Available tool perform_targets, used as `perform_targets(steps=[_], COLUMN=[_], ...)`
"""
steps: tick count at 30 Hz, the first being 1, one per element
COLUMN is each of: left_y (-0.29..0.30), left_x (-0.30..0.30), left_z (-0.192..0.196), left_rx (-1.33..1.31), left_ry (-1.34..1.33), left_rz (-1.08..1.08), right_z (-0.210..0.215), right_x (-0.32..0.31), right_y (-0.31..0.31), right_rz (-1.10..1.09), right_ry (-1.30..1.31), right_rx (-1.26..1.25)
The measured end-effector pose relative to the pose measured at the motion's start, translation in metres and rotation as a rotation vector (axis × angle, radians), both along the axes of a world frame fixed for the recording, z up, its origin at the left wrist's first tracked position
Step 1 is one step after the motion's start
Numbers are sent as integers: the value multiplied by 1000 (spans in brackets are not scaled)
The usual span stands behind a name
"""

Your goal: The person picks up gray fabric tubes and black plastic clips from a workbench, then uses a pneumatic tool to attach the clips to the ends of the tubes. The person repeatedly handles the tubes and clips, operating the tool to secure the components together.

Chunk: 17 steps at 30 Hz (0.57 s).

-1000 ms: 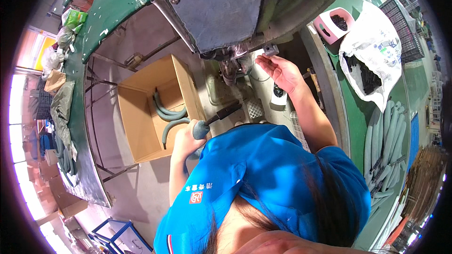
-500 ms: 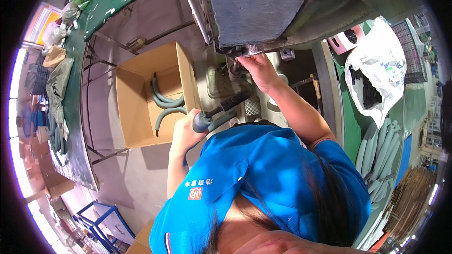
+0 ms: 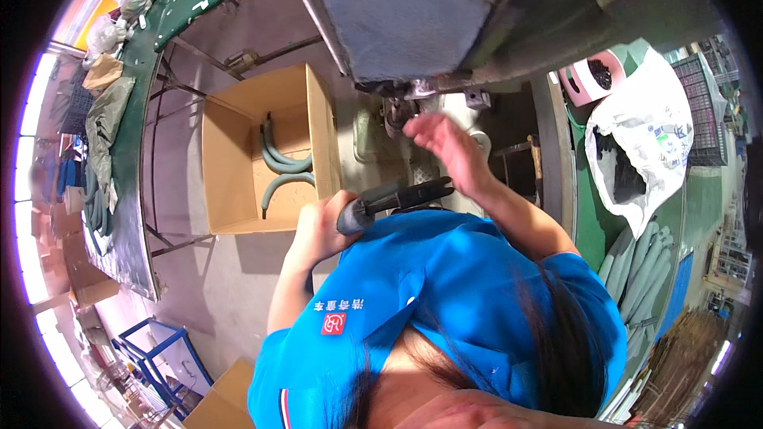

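My left hand is closed around a curved grey foam-sleeved tube, whose sleeve end sticks out past my fingers. A black slotted fitting extends from it to the right, across the front of my blue shirt. My right hand is in the air just below the machine, its fingers stretched out and holding nothing. Close to its fingertips is a small metal fixture under the machine's lower edge. Part of the tube is hidden behind my left hand.
A cardboard box on the left holds several curved grey foam tubes. To the right, a green bench carries a white sack of black parts, a pink container and grey tubes. Another green table stands far left.
My right hand has drawn back from the machine's lower edge, and its fingers have straightened. The black fitting has swung right, toward my right forearm, while my left hand keeps its hold.
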<state>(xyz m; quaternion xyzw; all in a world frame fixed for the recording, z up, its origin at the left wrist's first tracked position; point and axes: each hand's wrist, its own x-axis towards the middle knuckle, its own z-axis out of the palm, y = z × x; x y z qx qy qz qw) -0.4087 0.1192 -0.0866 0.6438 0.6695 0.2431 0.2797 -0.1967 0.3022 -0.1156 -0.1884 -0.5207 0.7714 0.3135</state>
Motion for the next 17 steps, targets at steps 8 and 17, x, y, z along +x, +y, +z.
perform_targets(steps=[8, 17], left_y=[44, 64], left_x=[61, 123], left_z=[31, 28], left_rx=[185, 194], left_ry=[72, 201], left_rz=[-343, -557], right_z=[58, 56], right_x=[62, 82], right_y=[-46, -67], right_rz=[-17, -3], right_ry=[-74, -143], right_rx=[154, 146])
